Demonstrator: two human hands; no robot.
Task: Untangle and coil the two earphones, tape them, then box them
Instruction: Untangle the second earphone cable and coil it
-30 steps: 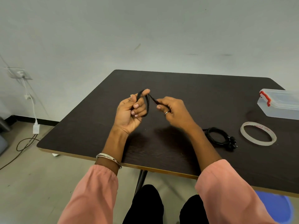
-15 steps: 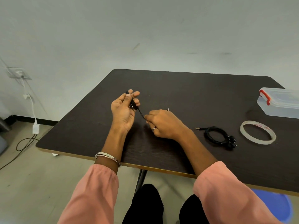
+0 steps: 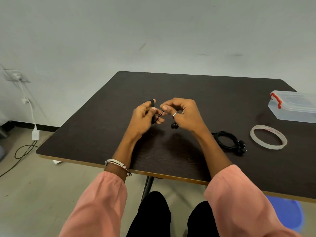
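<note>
Above the middle of the dark table (image 3: 196, 93), my left hand (image 3: 143, 118) has a black earphone cord (image 3: 159, 115) wound around its fingers. My right hand (image 3: 184, 113) pinches the same cord just to the right, thumb and forefinger closed on it. An earbud (image 3: 174, 125) of this earphone hangs below my right hand. A second black earphone (image 3: 229, 141) lies coiled on the table, to the right of my right forearm. Farther right lie a clear tape roll (image 3: 268, 139) and a clear plastic box (image 3: 294, 106) with red latches, its lid closed.
The table's front edge runs just above my sleeves. A white charger and cables hang from a wall socket (image 3: 16, 76) at the left and trail over the floor. A blue object (image 3: 287, 214) sits under the table at the lower right.
Both hands lifted off the table and came together. My right hand rose from near the surface to pinch the cord next to my left fingers, and an earbud now dangles below it.
</note>
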